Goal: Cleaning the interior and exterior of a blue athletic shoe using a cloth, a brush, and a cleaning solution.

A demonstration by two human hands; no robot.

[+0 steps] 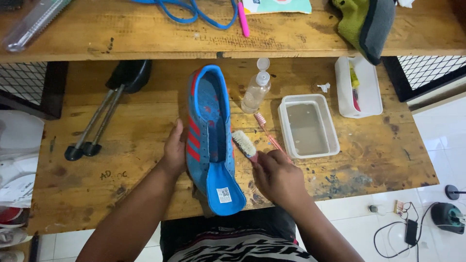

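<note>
A blue sneaker (209,131) with red stripes lies on the wooden table (121,160), its opening facing up and its tongue folded toward me. My left hand (174,151) grips the shoe's left side. A small brush (244,144) with pale bristles is held in my right hand (277,177), its head touching the shoe's right edge. A pink toothbrush (268,135) lies on the table just right of the brush.
A clear bottle (255,90) with its cap open stands behind the shoe. Right of it sit a white tub of murky water (307,127) and a narrow white tray (359,87). A black shoe tree (104,109) lies at left. A shelf above holds a green cloth (364,22).
</note>
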